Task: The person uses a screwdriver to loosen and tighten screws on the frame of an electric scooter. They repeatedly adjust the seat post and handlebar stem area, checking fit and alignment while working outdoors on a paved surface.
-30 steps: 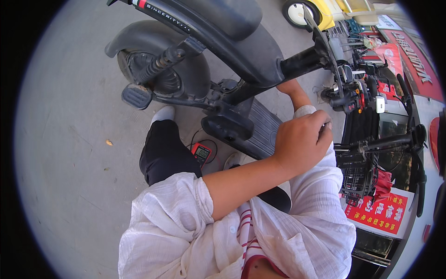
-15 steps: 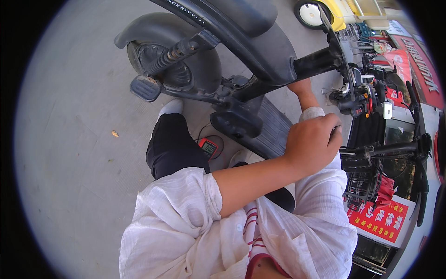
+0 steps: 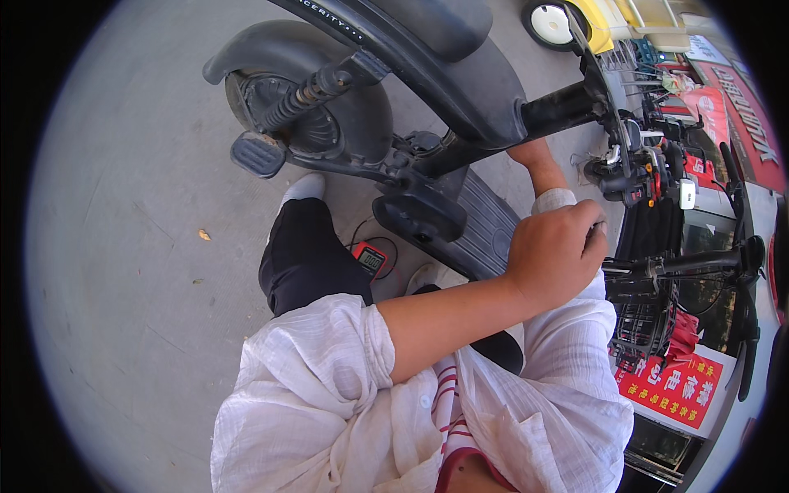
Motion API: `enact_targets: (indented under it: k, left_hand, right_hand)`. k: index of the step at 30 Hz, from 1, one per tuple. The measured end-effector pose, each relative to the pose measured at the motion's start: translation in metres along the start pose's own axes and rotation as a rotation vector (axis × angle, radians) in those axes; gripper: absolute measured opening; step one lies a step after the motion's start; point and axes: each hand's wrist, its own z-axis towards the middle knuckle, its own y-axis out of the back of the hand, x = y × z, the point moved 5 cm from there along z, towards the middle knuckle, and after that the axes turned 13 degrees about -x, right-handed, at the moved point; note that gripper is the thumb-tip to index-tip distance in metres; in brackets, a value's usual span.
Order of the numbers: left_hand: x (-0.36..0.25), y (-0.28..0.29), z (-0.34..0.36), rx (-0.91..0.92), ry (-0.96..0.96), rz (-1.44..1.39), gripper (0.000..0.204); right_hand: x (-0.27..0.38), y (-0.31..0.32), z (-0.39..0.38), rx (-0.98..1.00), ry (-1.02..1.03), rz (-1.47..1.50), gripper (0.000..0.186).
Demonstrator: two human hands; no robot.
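A black electric bike [image 3: 460, 90] stands in front of me, with its wheel, coil spring and pedal at the left and a ribbed footboard [image 3: 486, 215] low down. My left hand [image 3: 552, 251] is closed in front of my right forearm. What lies in its curled fingers, if anything, is hidden. Reaching past the bike's black tube, my right hand [image 3: 526, 154] shows only its wrist and back; the frame covers its fingers. On the ground beside my leg lies a red multimeter [image 3: 371, 260] with a dark cable looped around it.
A yellow vehicle [image 3: 604, 25] with a white-hubbed wheel is at the far right. Along the right side are several parked bikes, one with a black wire basket [image 3: 643, 330] and a long handlebar [image 3: 699, 263]. Red signs [image 3: 670, 386] stand behind them. A dry leaf [image 3: 204, 234] lies on the pavement.
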Motion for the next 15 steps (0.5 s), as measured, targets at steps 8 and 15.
enact_targets:
  k: [8,15]
  left_hand:
    - [0.001,0.001,-0.001,0.001,0.021,-0.004,0.011]
    - [0.0,0.0,0.0,0.012,0.026,-0.011,0.011]
  right_hand:
    - [0.005,0.002,0.001,0.002,-0.049,-0.004,0.037]
    - [-0.003,-0.002,0.005,0.082,0.087,0.193,0.041]
